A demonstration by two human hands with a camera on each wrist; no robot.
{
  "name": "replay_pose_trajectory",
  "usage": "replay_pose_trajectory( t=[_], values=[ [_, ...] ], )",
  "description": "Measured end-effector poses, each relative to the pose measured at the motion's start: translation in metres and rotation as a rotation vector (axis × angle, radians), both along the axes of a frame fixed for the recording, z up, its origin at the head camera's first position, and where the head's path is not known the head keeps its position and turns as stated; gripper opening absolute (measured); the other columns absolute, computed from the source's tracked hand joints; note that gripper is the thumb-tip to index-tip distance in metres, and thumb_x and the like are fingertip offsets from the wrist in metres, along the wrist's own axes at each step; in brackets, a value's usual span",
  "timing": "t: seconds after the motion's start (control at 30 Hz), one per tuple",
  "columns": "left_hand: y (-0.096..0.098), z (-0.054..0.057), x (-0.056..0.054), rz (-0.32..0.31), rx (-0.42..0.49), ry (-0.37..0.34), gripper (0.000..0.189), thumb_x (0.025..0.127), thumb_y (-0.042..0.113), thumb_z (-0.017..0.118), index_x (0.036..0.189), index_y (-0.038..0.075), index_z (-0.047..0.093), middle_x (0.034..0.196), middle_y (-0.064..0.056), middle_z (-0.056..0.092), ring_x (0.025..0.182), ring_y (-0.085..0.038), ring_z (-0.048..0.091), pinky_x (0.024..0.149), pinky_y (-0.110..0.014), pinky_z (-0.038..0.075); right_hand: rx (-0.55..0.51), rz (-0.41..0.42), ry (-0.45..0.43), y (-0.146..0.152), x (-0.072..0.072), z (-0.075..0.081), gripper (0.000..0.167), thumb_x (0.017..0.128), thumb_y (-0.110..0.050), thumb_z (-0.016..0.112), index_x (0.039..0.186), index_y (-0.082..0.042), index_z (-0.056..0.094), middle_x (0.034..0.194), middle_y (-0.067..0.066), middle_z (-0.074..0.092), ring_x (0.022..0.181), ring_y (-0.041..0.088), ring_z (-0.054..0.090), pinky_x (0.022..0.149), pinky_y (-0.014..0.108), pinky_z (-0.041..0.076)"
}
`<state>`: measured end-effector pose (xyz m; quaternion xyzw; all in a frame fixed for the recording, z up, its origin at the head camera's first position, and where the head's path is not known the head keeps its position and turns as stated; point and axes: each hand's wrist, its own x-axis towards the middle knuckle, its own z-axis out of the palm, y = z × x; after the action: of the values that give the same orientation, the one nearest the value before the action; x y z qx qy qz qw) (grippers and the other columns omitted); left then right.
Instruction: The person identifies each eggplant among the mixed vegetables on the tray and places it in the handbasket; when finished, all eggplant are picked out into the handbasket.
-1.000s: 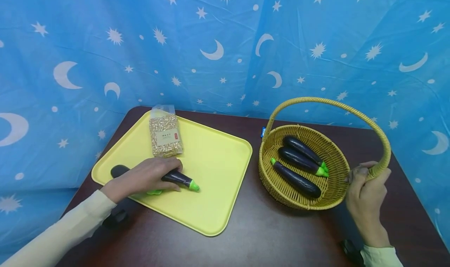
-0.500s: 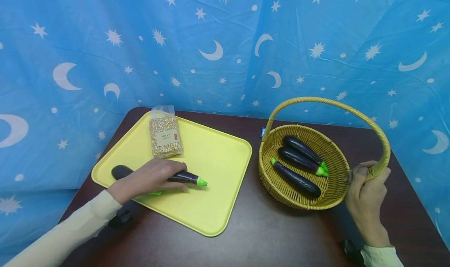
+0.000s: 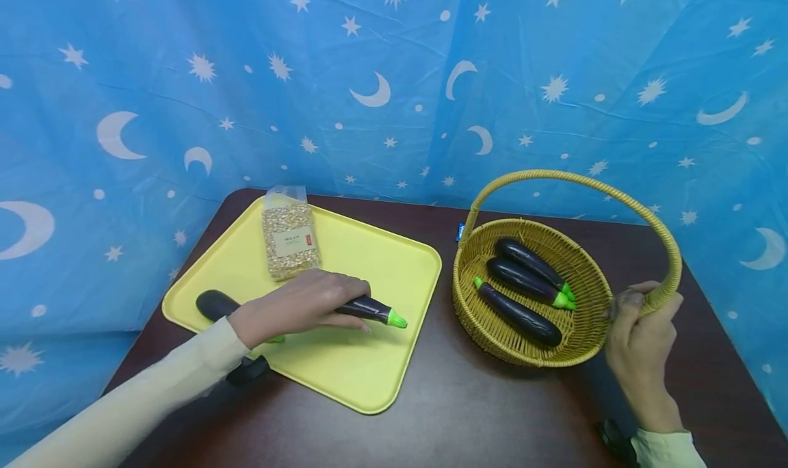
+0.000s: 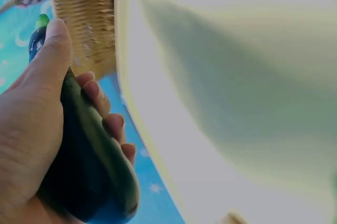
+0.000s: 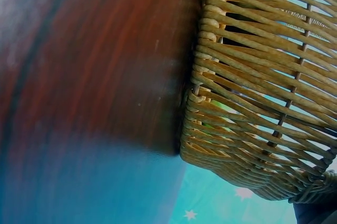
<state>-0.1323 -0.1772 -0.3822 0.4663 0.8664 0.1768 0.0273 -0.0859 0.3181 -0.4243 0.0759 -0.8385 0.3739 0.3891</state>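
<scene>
My left hand holds a dark purple eggplant with a bright green stem end over the yellow tray. In the left wrist view the thumb lies along the eggplant and the fingers curl round its far side. Partly hidden beneath the hand and wrist, another eggplant lies on the tray. My right hand grips the handle of a round wicker basket low down near the rim. Inside it lie 3 eggplants, side by side.
A clear bag of grain with a paper label lies at the tray's back left. The dark brown table reaches to a blue curtain with stars and moons. Woven basket wall fills the right half of the right wrist view.
My left hand has moved right across the tray with the eggplant, uncovering more of the one left lying there. The right hand and the basket have stayed in place.
</scene>
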Motion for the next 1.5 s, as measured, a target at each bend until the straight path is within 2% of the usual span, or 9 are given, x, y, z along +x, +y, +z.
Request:
replay_pose_trajectory(
  t=[0.23,0.47,0.8,1.03,1.2,1.33,1.5],
  values=[
    [0.031,0.012,-0.005,-0.062,0.057,0.024,0.033,0.099,0.054,0.072,0.095,0.025,0.057,0.074,0.015,0.046,0.064,-0.002,0.044,0.055,-0.025,0.037,-0.013,0.008,0.012,-0.002,0.000,0.000,0.029,0.110,-0.003,0.034,0.117,0.024,0.040,0.073,0.015,0.052,0.065,-0.004,0.046,0.065,0.009,0.038],
    [0.074,0.024,-0.012,-0.140,0.109,0.079,0.032,0.100,0.052,0.071,0.097,0.022,0.060,0.075,0.014,0.049,0.064,-0.002,0.045,0.056,-0.026,0.037,-0.038,0.018,0.015,-0.005,0.001,0.004,0.029,0.110,-0.003,0.033,0.116,0.025,0.038,0.070,0.016,0.051,0.063,-0.001,0.046,0.065,0.009,0.039],
    [0.130,0.041,-0.024,-0.247,0.109,0.094,0.037,0.097,0.051,0.075,0.100,0.018,0.060,0.079,0.011,0.053,0.067,-0.004,0.047,0.058,-0.025,0.038,-0.053,0.022,0.031,-0.008,-0.001,0.007,0.030,0.110,-0.003,0.034,0.114,0.026,0.039,0.071,0.018,0.052,0.063,0.000,0.048,0.067,0.009,0.040],
    [0.161,0.047,-0.032,-0.286,0.056,0.136,0.042,0.096,0.056,0.074,0.102,0.016,0.061,0.079,0.010,0.057,0.068,-0.004,0.051,0.055,-0.026,0.035,-0.053,0.024,0.032,-0.004,-0.002,0.002,0.030,0.110,-0.003,0.035,0.115,0.026,0.039,0.071,0.018,0.052,0.064,0.000,0.048,0.067,0.009,0.040],
    [0.180,0.048,-0.039,-0.289,0.008,0.130,0.046,0.097,0.059,0.071,0.107,0.015,0.063,0.084,0.009,0.062,0.071,-0.005,0.053,0.057,-0.025,0.038,-0.053,0.024,0.027,-0.004,-0.003,0.004,0.030,0.110,-0.003,0.035,0.116,0.026,0.039,0.071,0.018,0.052,0.064,-0.001,0.049,0.067,0.009,0.041],
    [0.198,0.046,-0.045,-0.285,-0.086,0.113,0.050,0.100,0.063,0.062,0.112,0.015,0.062,0.088,0.008,0.061,0.072,-0.007,0.051,0.061,-0.026,0.038,-0.063,0.019,0.022,-0.005,-0.002,0.004,0.030,0.110,-0.004,0.035,0.115,0.026,0.039,0.071,0.018,0.052,0.063,0.000,0.049,0.066,0.009,0.041],
    [0.221,0.038,-0.054,-0.309,-0.191,0.115,0.051,0.107,0.060,0.053,0.121,0.012,0.062,0.090,0.005,0.059,0.077,-0.010,0.054,0.068,-0.028,0.040,-0.062,0.018,0.027,-0.005,-0.001,0.004,0.030,0.110,-0.004,0.035,0.115,0.026,0.039,0.072,0.018,0.053,0.063,-0.001,0.050,0.066,0.008,0.041]
  ],
)
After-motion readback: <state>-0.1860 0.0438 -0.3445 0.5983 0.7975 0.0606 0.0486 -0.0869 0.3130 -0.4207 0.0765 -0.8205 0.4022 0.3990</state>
